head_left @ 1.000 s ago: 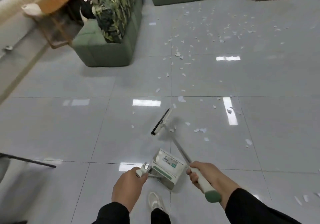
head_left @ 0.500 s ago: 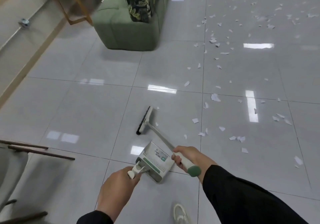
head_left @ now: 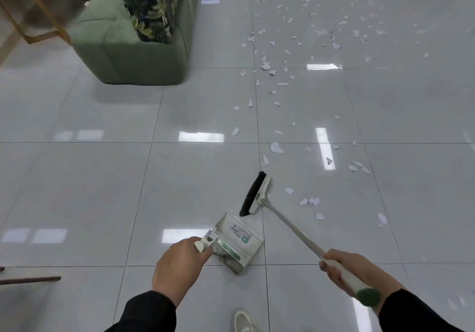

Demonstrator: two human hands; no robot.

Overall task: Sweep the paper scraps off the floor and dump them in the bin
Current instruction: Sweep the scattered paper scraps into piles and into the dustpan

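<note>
— Sofa (head_left: 133, 49) corner is seen far left, well clear of the work. What is held on the left side?

— Dustpan (head_left: 237, 241) is held by its short handle, which is gripped by the left hand (head_left: 180, 265); its mouth is turned toward the broom head (head_left: 254, 194), which lies just beyond the lip.

— And on the right?

— Broom handle (head_left: 293, 231) is grasped near its green end cap by the right hand (head_left: 352, 271), fingers curled round it. Paper scraps (head_left: 309, 200) are scattered on the floor (head_left: 77, 177) just right of the broom head, with many more trailing away toward the top right. No bin is visible.

— How should the stroke be made?

— Bristles should probably be carried over to the far right of the nearest scraps, set flat on the tiles, and drawn leftward in short, light pulls. The pan's lip should be kept pressed to the floor, so thin scraps are not slid underneath. Fast strokes are best avoided, since light paper is likely to be scattered.
</note>
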